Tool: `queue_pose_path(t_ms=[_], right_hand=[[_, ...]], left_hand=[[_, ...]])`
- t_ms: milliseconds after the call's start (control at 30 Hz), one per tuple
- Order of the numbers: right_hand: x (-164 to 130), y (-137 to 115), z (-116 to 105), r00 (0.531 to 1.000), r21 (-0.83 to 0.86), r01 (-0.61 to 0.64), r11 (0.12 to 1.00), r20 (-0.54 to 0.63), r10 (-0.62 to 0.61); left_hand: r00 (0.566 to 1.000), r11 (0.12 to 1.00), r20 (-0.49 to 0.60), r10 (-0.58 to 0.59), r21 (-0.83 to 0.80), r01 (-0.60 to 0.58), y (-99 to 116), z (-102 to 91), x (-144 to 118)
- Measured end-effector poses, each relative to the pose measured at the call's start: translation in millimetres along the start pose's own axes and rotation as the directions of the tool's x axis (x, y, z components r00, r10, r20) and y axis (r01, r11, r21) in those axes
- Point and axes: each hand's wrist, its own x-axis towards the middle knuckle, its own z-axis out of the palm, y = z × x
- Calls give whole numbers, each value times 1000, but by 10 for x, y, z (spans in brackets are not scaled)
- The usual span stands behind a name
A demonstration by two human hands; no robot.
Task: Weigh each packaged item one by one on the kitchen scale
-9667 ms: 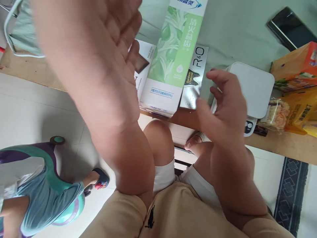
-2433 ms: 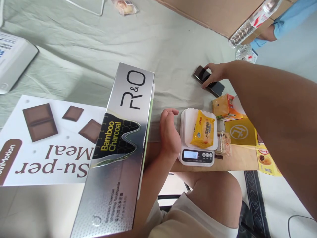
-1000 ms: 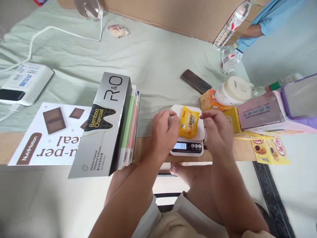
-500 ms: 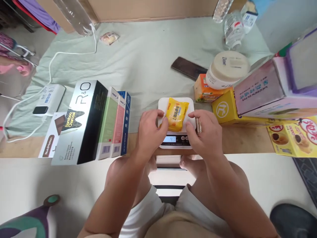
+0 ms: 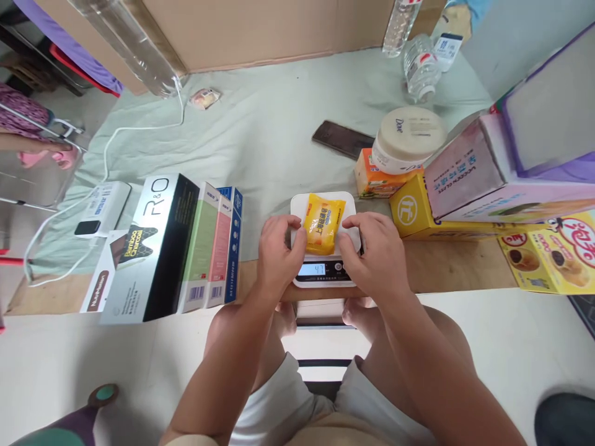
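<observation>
A white kitchen scale (image 5: 297,203) sits at the table's front edge, its lit display (image 5: 312,269) reading about 47. On its platform lies a yellow wrapped bar of soap (image 5: 324,224), slightly turned and printed with dark characters. My left hand (image 5: 281,251) curves around the scale's left side, thumb and forefinger apart, with the thumb tip close by the packet's left edge. On the other side, my right hand (image 5: 379,254) mirrors it, its thumb near the packet's lower right edge. Neither hand grips the packet; whether the thumbs touch it I cannot tell.
To the left stand a black-and-silver box (image 5: 153,248) and several slim boxes (image 5: 199,248). On the right are an orange box (image 5: 369,176), a Dove tub (image 5: 409,139), yellow boxes (image 5: 409,207) and a pink box (image 5: 469,167). Behind lie a phone (image 5: 343,139) and a plastic bottle (image 5: 421,65).
The head view has shifted a little. My thumbs have drawn slightly outward from the soap packet, which stays on the scale. The reading looks the same.
</observation>
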Motion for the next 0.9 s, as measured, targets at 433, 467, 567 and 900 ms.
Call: queue_pose_path(t_ms=[433,467,567,900], right_hand=[[35,-42,91,1000,-68,26,997,-7,-26],[32,-55,106,999,-64,35,997,-8,-35],[21,-97,142,999,-45,53,998,11,-52],[-11,-387,186,992,49,75,996,94,-79]], left_hand=[[982,983,-56,180,-12,-181,-79,68,24],[982,983,-57,181,-11,-182,-79,67,18],[984,986,-62,168,-12,-169,-82,46,1],[985,937,-31,-168,-316,150,-53,-79,-77]])
